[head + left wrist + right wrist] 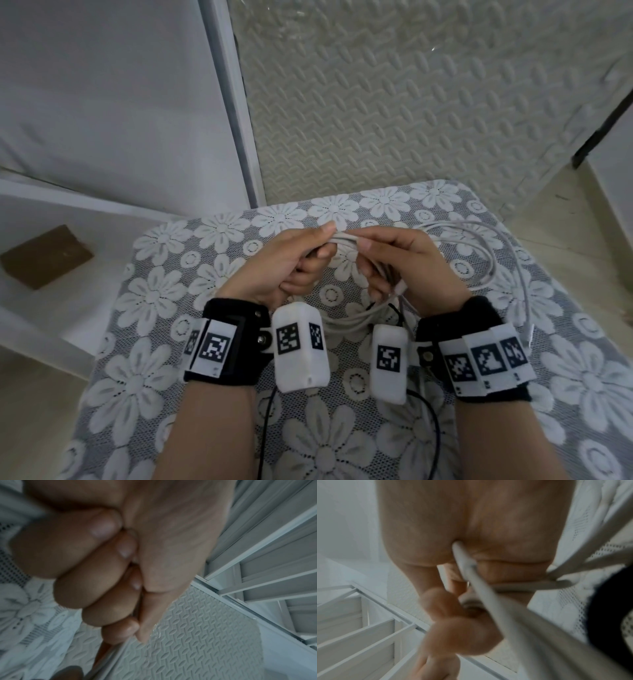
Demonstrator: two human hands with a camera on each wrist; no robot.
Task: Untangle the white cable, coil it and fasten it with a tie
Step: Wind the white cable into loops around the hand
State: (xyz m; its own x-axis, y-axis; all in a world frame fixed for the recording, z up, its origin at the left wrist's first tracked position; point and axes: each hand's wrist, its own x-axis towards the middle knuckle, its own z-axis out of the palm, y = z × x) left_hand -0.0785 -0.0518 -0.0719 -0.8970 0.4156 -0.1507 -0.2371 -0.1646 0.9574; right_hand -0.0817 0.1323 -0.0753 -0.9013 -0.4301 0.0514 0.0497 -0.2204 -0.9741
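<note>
- Brown cardboard piece [46, 255]: flat, matte, squarish; lies on a white shelf [102, 219] at far left, well apart from the work
- Bench [144, 342]: covered in grey mesh cloth with raised white lace daisies; soft, open-weave texture
- Left hand [274, 267]: fingers curled tight, thumb and forefinger pinching a gathered bunch of strands at its upper end; the left wrist view shows the fist closed against the palm
- White cable [346, 238]: thin, round, smooth plastic jacket, off-white to pale grey; several strands bunched side by side between the two hands, held above the bench; more of it droops in a slack bundle [356, 323] below the wrists
- Right hand [407, 263]: fingers curled round the same bunch just beside the left hand's pinch; the right wrist view shows strands running across the palm and a plug end tucked near the fingers
- Loose loops [493, 270]: wide, uneven arcs of the cable lying on the cloth to the right of the hands, touching the bench
- Foam mat [411, 102]: pale, embossed with a woven oval pattern, upright behind the bench
- Progress, as judged: strands partly gathered, so coiling looks begun but unfinished; the right-hand loops remain to be drawn in; no tie seen anywhere, fastening not yet done
</note>
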